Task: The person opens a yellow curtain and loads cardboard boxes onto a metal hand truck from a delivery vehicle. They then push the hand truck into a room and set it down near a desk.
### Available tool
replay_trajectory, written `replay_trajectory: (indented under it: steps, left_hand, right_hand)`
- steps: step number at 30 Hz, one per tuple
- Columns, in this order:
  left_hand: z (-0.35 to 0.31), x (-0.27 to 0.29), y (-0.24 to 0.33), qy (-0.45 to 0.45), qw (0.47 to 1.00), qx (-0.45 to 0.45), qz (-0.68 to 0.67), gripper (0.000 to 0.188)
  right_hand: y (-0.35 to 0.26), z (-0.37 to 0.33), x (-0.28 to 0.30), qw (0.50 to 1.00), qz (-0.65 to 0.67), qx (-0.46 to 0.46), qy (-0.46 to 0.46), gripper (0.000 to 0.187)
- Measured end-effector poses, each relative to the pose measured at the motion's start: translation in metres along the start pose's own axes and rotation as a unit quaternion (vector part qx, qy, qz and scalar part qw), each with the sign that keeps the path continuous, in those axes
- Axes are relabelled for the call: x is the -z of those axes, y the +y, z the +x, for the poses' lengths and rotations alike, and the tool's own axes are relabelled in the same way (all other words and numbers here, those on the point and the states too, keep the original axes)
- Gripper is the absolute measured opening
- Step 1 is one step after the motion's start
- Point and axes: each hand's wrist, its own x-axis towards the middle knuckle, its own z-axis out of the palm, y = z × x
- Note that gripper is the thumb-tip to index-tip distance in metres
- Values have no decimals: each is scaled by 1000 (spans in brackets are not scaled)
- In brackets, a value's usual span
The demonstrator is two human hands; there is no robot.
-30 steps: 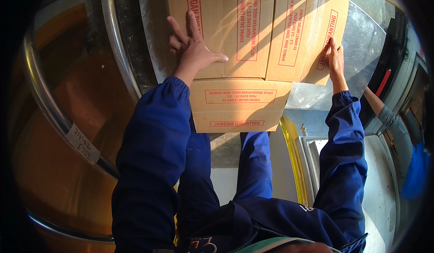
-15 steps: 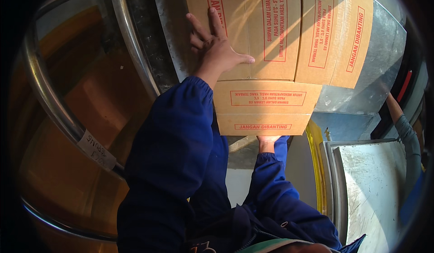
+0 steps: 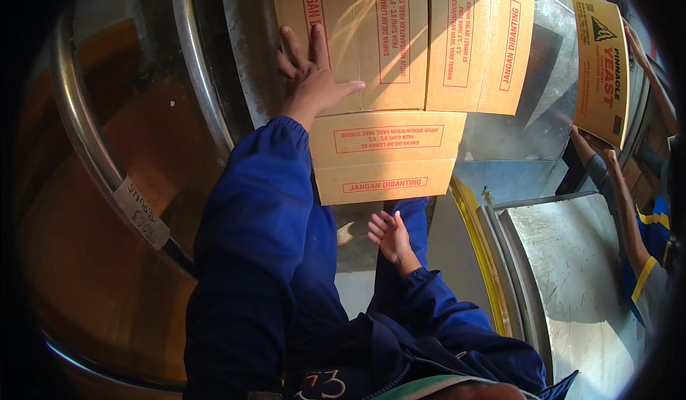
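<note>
A brown cardboard carton with red print lies on a metal surface, its flaps spread out toward me and to the right. My left hand rests on its top with the fingers spread, holding nothing. Below the near flap, apart from it, my right hand is in the air with the palm turned up and fingers apart. The inside of the carton does not show.
At the right, a co-worker's hands hold up a printed yellow-brown carton. A bare metal lid or panel with a yellow edge stands at the lower right. Curved steel rails run along my left.
My right hand has come out from under the near flap. The view has shifted, so the carton sits further left. A co-worker's carton has come into view at the right.
</note>
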Motion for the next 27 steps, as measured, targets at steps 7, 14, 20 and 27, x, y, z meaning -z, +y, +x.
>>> replay_trajectory:
  steps: [7,14,20,27]
  left_hand:
    - [3,-2,-4,4,1000,-9,7,131]
    - [4,-5,-3,19,1000,-13,-3,132]
    - [-2,-7,6,40,997,27,64,128]
    - [12,-35,127,54,995,-81,26,134]
  right_hand:
    - [-21,-31,26,987,-154,14,35,42]
    - [-68,-13,15,940,-309,128,73,38]
    - [-159,-32,-53,801,-452,387,66,22]
    - [-446,-78,-147,439,-484,740,160,21]
